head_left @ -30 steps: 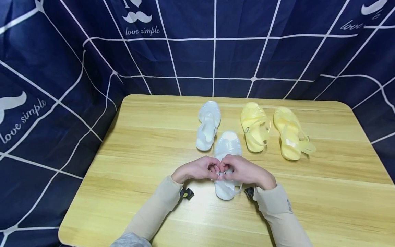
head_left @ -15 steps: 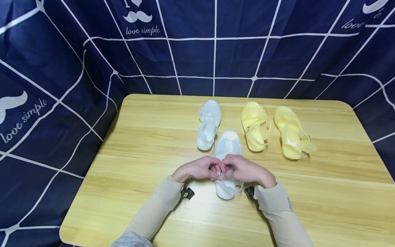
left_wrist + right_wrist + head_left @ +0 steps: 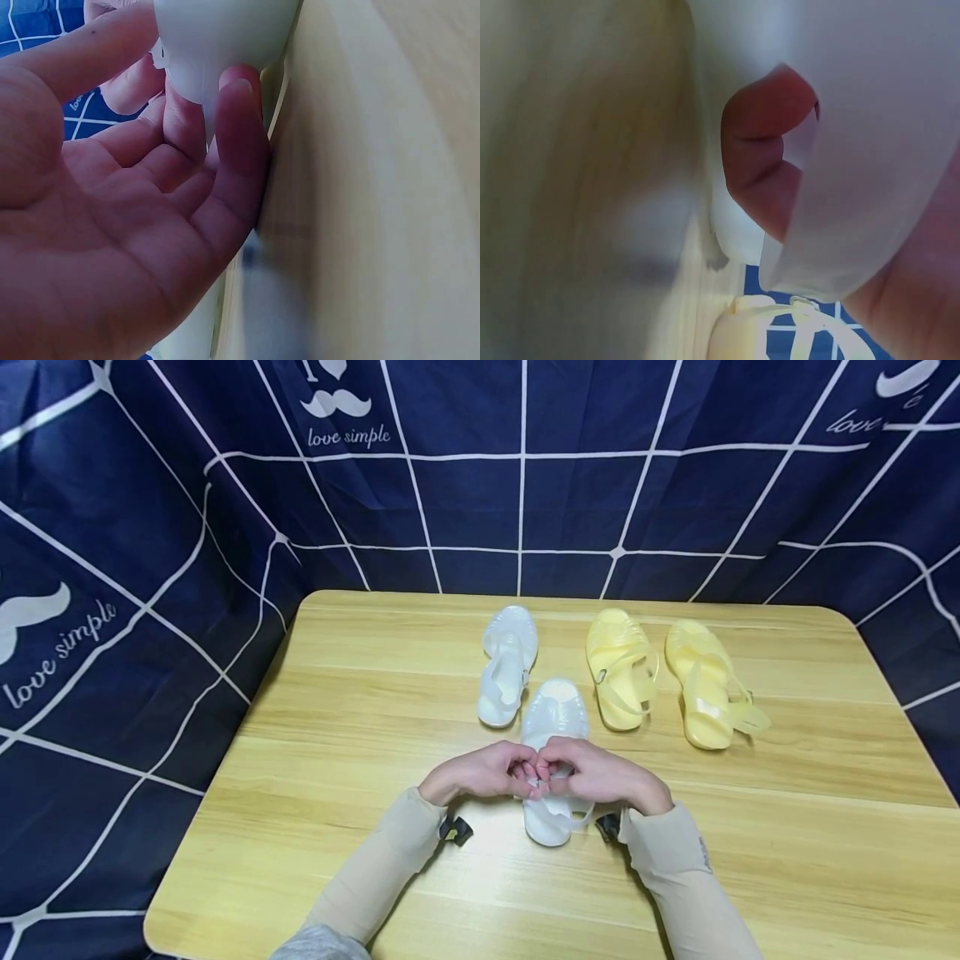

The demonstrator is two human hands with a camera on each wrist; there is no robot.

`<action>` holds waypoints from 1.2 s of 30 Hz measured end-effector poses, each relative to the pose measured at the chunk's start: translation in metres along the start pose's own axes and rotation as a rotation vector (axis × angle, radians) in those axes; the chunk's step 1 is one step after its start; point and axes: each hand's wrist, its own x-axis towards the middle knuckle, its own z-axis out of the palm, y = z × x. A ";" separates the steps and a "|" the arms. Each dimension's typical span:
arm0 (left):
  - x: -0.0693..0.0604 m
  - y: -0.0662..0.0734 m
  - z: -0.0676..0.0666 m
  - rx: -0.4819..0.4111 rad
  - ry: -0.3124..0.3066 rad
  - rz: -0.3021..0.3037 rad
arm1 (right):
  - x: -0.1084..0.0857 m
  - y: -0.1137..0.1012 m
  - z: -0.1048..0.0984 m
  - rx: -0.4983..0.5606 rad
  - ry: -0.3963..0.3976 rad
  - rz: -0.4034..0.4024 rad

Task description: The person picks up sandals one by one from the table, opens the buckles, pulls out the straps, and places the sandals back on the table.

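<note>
A white jelly sandal [image 3: 555, 714] lies on the table with its toe pointing away from me. Over its middle, my left hand [image 3: 480, 771] and right hand [image 3: 600, 772] meet fingertip to fingertip. Both pinch the sandal's strap at a small metal buckle [image 3: 537, 783], mostly covered by the fingers. In the left wrist view, the left hand [image 3: 112, 202] has its fingers bent at the white plastic [image 3: 225, 37]. The right wrist view shows the milky strap [image 3: 870, 150] passing in front of a curled finger [image 3: 757, 150] of the right hand.
The other white sandal [image 3: 506, 681] stands just beyond, to the left. Two yellow sandals [image 3: 622, 693] are at the right; the farther one [image 3: 705, 727] has a loose strap sticking out. Patterned blue cloth [image 3: 570, 502] rises behind the wooden table [image 3: 360, 693].
Both hands stay in place over the white sandal. Their fingertips have shifted slightly, and the metal pieces seen apart between them a second ago now show as one small glint.
</note>
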 end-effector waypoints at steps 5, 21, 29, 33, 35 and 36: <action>0.000 0.001 0.000 0.011 0.005 0.005 | 0.000 0.002 -0.001 0.018 -0.017 -0.006; 0.000 0.001 0.000 0.024 0.027 -0.008 | 0.001 0.003 0.000 0.010 0.017 -0.047; 0.000 -0.001 0.000 0.017 0.015 0.000 | 0.001 0.004 0.001 0.070 0.002 -0.039; 0.001 -0.002 0.000 0.020 0.007 -0.002 | 0.001 0.006 0.002 0.041 -0.008 -0.047; 0.001 -0.001 0.000 0.020 0.007 -0.002 | 0.001 0.006 0.002 0.028 -0.011 -0.045; 0.001 -0.001 0.000 0.023 0.008 -0.003 | 0.001 0.006 0.001 0.024 -0.012 -0.044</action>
